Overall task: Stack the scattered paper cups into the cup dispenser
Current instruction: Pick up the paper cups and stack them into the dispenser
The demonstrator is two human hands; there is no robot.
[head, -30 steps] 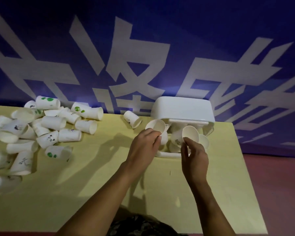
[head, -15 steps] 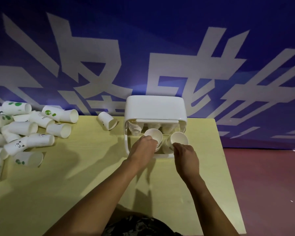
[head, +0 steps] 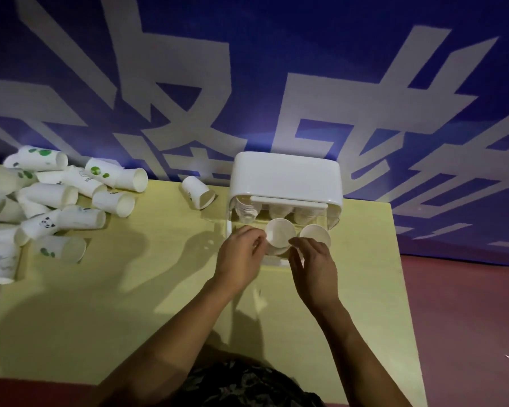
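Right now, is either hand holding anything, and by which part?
The left hand and the right hand both pinch the middle cup at its rim, left and right sides, in the dispenser.

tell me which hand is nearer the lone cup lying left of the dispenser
Left. The left hand is below and right of the lone cup; the right hand sits farther right, before the dispenser.

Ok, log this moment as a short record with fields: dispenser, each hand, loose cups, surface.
dispenser: white cup dispenser at the table's far edge, cup stacks visible inside
left hand: left hand at the middle cup, fingers curled at its rim
right hand: right hand near the right cup; contact unclear
loose cups: pile of paper cups lying at left; one lone cup beside the dispenser
surface: yellow table
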